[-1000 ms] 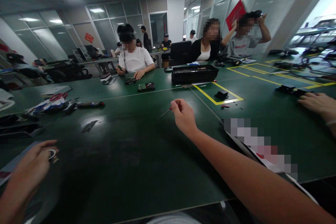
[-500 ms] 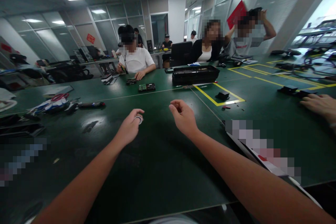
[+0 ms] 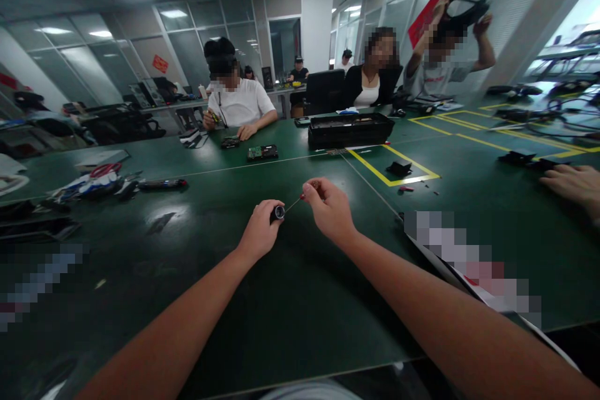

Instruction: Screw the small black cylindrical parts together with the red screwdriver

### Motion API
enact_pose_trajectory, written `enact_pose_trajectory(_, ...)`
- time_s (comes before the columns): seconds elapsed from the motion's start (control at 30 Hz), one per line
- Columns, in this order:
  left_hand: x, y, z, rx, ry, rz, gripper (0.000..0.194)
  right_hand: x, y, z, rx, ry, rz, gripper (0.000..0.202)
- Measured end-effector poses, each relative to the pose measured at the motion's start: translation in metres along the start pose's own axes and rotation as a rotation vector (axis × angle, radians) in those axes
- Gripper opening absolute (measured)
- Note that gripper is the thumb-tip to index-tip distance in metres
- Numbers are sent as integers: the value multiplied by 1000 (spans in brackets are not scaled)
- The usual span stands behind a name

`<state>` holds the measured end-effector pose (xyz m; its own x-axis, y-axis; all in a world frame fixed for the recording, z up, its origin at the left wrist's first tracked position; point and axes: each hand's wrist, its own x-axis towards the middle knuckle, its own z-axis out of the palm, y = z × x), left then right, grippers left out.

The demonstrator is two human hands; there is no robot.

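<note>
My left hand [image 3: 259, 230] is closed around a small black cylinder [image 3: 277, 213] whose round end has a silver rim. From near it a thin pale rod or wire [image 3: 294, 204] runs up and right to my right hand. There my right hand [image 3: 330, 209] pinches a small red-tipped piece [image 3: 302, 197] between thumb and fingers. Something brownish [image 3: 315, 184] shows among those fingers, too small to name. Both hands are above the green table [image 3: 281, 312], a short distance apart. Whether the cylinder and the rod are one tool, I cannot tell.
A black tray [image 3: 350, 131] and a hard drive with a green circuit board [image 3: 262, 152] lie ahead. Left are a dark pen-like tool [image 3: 162, 185] and tangled cables. A small black part [image 3: 399, 167] sits inside yellow tape. Another person's hand [image 3: 572, 186] rests at right. Co-workers sit opposite.
My left hand has moved right, towards my right hand, and turned the cylinder's end to face me. The thin rod now shows between the hands. A co-worker at back right has raised a black headset.
</note>
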<state>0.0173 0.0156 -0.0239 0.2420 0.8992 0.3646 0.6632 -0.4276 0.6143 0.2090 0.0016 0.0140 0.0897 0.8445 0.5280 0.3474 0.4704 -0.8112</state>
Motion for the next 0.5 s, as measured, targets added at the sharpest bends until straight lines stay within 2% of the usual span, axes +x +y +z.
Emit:
enact_pose_trajectory(0.33,-1,5,-3,-49,12,15,38,-2,-1,0,-41,-42,13,22)
enact_pose_trajectory(0.5,1,0,-2,-58,56,20,37,0,-2,-1,-129,-13,79,35)
